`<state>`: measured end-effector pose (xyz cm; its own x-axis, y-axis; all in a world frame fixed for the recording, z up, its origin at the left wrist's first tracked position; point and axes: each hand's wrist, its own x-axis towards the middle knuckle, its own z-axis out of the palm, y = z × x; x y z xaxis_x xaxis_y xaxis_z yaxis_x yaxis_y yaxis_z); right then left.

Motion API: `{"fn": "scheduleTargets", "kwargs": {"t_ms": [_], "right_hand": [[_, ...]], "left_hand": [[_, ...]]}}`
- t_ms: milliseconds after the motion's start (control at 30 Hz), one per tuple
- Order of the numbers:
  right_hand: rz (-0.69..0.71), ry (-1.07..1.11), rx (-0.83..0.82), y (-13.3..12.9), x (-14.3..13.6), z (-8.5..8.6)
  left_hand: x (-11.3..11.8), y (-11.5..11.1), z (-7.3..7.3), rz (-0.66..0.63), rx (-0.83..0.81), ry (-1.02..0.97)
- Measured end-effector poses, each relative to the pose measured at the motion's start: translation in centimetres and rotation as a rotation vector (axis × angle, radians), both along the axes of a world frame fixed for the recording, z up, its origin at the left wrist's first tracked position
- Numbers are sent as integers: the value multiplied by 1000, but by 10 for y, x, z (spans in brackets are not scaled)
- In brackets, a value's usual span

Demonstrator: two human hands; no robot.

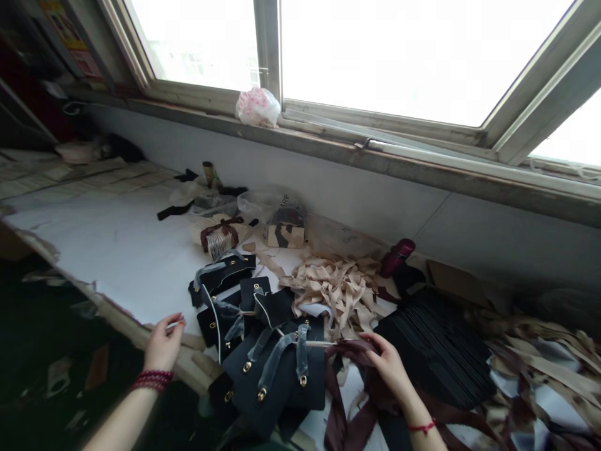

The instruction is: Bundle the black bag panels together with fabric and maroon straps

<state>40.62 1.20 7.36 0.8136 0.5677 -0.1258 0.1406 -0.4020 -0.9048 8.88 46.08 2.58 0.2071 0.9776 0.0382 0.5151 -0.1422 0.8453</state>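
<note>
Near the table's front edge, my left hand (164, 343) is closed in a pinch on a small, thin whitish thing whose kind I cannot make out. My right hand (389, 368) grips a bunched dark brown fabric strip (352, 348), its long tails hanging down below. Thin white cords run leftward from that bunch across the black bag panels (263, 376). These flat panels lie overlapping between my hands, with gold buckles and handles wrapped in clear film (277, 363). More black pieces (228, 272) with pale edging lie behind them.
Beige fabric strips (338, 285) heap up behind my right hand. Right of it lies a stack of black sheets (436, 344). A purple bottle (397, 257) leans near the wall. A wound cord bundle (220, 237) and a box (285, 235) sit farther back. A plastic bag (258, 106) rests on the windowsill.
</note>
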Motion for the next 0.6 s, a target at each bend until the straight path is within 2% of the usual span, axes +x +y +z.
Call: {"fn": "scheduleTargets", "kwargs": {"t_ms": [100,167,200,300,333,400,467,500,533,600], "right_hand": [[-11,-114,-14,30,7,26],[-5,-234,-44,63,3,49],[7,-301,-54,82,-3,62],[115,-501,-54,147,-31,107],[162,-563,-55,168,-42,121],[207,-666,-65,200,-61,145],[156,-752,-90,213,-72,155],[106,-790,-119,212,-75,154],[47,-823,-169,206,-76,149],[-85,-846,-347,182,-74,127]], "left_hand": [[17,8,8,-190,22,-21],[42,0,26,-394,43,-48],[58,-9,39,-511,57,-69],[111,-47,86,-1038,119,-139],[128,-59,101,-1184,84,-173],[156,-78,125,-1393,-105,-251],[179,-82,137,-1437,-269,-313],[188,-77,141,-1420,-318,-339],[195,-70,143,-1378,-344,-362],[206,-45,151,-1243,-360,-423]]}}
